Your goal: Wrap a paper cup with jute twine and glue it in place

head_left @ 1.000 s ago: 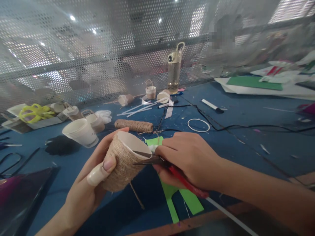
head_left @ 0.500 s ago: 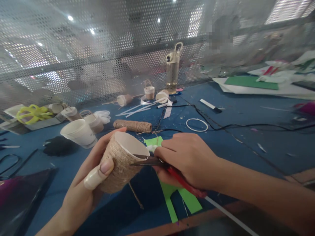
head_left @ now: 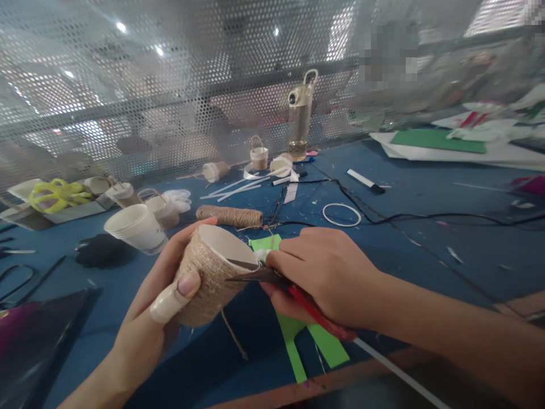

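Note:
My left hand is wrapped round a paper cup covered in wound jute twine, tilted with its white mouth toward the right. A loose twine end hangs below it. My right hand grips red-handled scissors, whose dark blades sit at the cup's rim. My left thumb wears a pale bandage. Green paper pieces lie on the blue table under my right hand.
A twine spool, a plain white cup, a white ring, a black cable, a marker and a water bottle lie on the blue table. A perforated metal screen stands behind. Yellow scissors lie far left.
The cup and both hands have shifted very slightly; the scissors stay at the cup's rim.

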### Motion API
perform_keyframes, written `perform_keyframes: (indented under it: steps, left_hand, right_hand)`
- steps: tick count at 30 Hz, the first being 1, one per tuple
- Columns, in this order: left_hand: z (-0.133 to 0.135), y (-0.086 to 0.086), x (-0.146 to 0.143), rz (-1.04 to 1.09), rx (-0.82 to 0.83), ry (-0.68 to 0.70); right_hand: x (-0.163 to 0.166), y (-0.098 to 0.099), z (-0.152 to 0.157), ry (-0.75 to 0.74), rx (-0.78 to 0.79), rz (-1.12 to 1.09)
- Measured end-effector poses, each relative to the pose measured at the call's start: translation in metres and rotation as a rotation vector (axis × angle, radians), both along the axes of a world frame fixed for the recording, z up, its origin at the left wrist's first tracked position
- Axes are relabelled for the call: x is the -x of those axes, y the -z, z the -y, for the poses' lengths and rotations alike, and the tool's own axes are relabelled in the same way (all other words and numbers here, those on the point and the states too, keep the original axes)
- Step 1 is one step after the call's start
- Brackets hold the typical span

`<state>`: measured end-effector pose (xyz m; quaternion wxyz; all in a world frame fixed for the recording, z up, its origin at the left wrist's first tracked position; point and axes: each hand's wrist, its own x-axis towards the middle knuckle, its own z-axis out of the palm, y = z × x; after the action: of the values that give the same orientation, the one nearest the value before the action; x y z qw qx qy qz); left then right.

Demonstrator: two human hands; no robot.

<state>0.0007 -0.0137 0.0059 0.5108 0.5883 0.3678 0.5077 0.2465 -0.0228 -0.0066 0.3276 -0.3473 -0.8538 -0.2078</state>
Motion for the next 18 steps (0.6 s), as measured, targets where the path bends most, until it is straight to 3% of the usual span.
perform_keyframes:
  steps: [18]
  left_hand:
    - [0.0025,0.0011,0.0057,-0.049,-0.017,-0.006]
  right_hand:
    - [-0.0009,-0.001,-0.0011,-0.034,-0.034,-0.024]
